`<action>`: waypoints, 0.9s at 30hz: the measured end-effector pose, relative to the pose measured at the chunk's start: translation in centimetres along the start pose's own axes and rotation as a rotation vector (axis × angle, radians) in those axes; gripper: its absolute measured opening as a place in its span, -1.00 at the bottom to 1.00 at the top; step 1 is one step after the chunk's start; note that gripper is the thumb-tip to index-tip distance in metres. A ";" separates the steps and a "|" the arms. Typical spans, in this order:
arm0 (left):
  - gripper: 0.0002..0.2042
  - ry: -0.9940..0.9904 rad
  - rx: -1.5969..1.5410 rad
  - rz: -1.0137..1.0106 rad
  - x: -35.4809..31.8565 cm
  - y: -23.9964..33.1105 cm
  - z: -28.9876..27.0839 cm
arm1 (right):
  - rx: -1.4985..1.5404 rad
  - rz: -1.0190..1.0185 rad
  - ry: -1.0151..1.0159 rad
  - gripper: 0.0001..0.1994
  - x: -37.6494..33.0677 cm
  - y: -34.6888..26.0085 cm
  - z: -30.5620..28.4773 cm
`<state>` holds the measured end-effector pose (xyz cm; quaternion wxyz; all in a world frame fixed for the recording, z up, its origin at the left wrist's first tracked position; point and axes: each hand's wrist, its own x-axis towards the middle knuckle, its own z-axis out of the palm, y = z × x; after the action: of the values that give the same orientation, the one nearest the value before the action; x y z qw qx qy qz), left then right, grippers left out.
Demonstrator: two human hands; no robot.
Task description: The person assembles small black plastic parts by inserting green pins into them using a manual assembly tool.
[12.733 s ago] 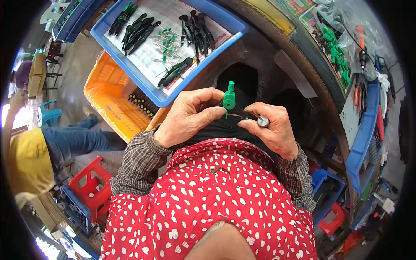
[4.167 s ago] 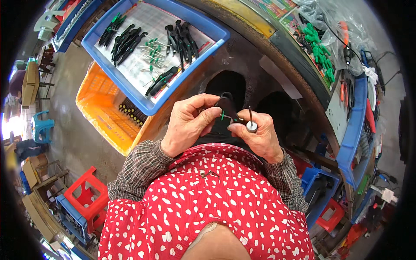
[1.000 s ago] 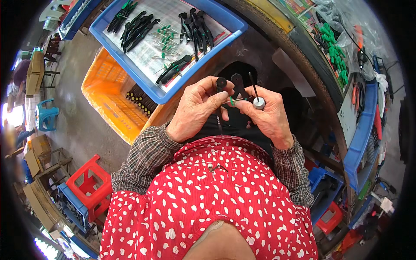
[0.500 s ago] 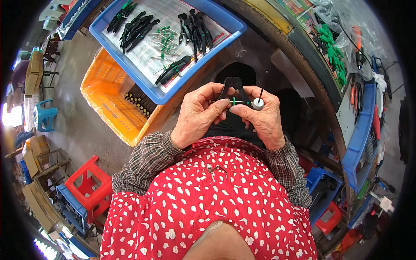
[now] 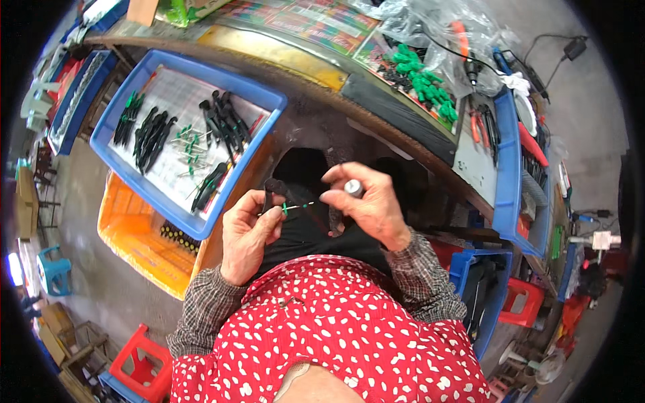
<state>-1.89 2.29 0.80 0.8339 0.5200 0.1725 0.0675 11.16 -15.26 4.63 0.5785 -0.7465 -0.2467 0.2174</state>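
My left hand [image 5: 246, 232] pinches a small black plastic clamp [image 5: 276, 187] above my lap. A thin metal pin with green fittings [image 5: 293, 207] runs across it, its far end pointing at my right hand. Slightly to the right, my right hand [image 5: 373, 209] is closed around a tool with a round silver end [image 5: 353, 189]; the rest of that tool is hidden by the fingers. The right fingertips are close to the pin's end, and I cannot tell whether they touch it.
Ahead on the left, a blue tray [image 5: 101, 138] holds several black clamps [image 5: 153, 138] and green-fitted pins [image 5: 193, 149]. An orange crate [image 5: 144, 252] with yellow-tipped dark rods is below it. The bench [image 5: 396, 124] carries green parts [image 5: 426, 82], pliers [image 5: 480, 126] and a blue bin [image 5: 505, 174].
My right hand has come away from the clamp toward the right with the silver-ended tool. The left hand still holds the clamp. The whole view has turned toward the right.
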 end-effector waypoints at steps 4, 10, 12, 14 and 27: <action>-0.87 -0.016 0.003 0.018 0.4 0.1 0.1 | -0.349 -0.137 0.440 -0.70 1.0 -1.8 -6.8; -0.87 -0.028 -0.020 0.009 0.9 -0.2 0.5 | -1.001 -0.271 0.747 -0.64 1.6 1.7 -19.7; -0.87 -0.014 0.001 -0.007 0.9 -0.4 0.5 | -1.137 -0.182 0.785 -0.69 2.0 3.1 -21.0; -0.87 -0.027 0.002 -0.005 0.7 -0.5 0.4 | -1.212 -0.147 0.763 -0.73 2.1 3.9 -21.4; -0.86 0.011 0.066 -0.058 0.6 0.3 1.8 | -1.420 -0.390 0.852 -0.75 3.1 0.0 -16.7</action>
<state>-0.62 1.08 1.71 0.8170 0.5415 0.1943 0.0405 23.79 -25.98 8.42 0.0437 -0.8946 -0.2100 -0.3919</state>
